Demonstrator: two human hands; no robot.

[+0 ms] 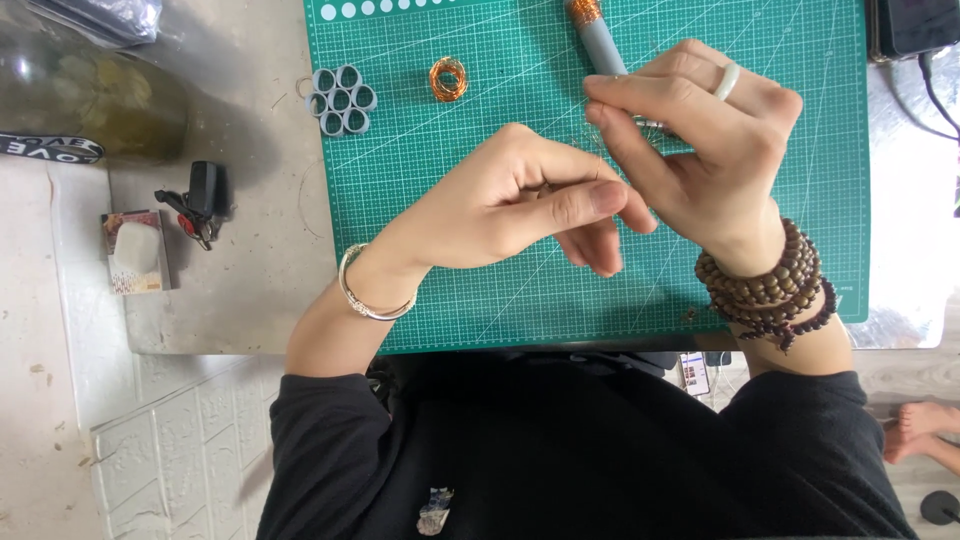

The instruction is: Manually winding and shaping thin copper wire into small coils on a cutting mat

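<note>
Wire, fine and nearly invisible, ran between the two hands over the middle of the green mat (760,40), showing only as a faint thread near the right fingertips (598,112). Those fingertips were pinched shut, apparently on the wire and on a small metal piece just below them, too small to identify. The right hand (705,160) arched over a grey tool (601,45) whose copper-wrapped end pointed away from the person; whether the hand gripped that tool or merely covered its near end could not be told. The left hand (520,200) was curled closed, thumb laid along the forefinger, and it seemed to trap the wire's other end, though the wire itself was hidden there. To do such work well, it seemed wise to keep the thread taut but not strained, since so thin a strand would likely kink or snap under a jerk, and to hold the hands low over the mat. Further out, a small copper coil (448,79) lay on the mat well apart from the hands, and a cluster of grey rings (341,100) sat at the mat's left edge. A bangle (365,295) circled the left wrist, and wooden beads (770,280) the right.
</note>
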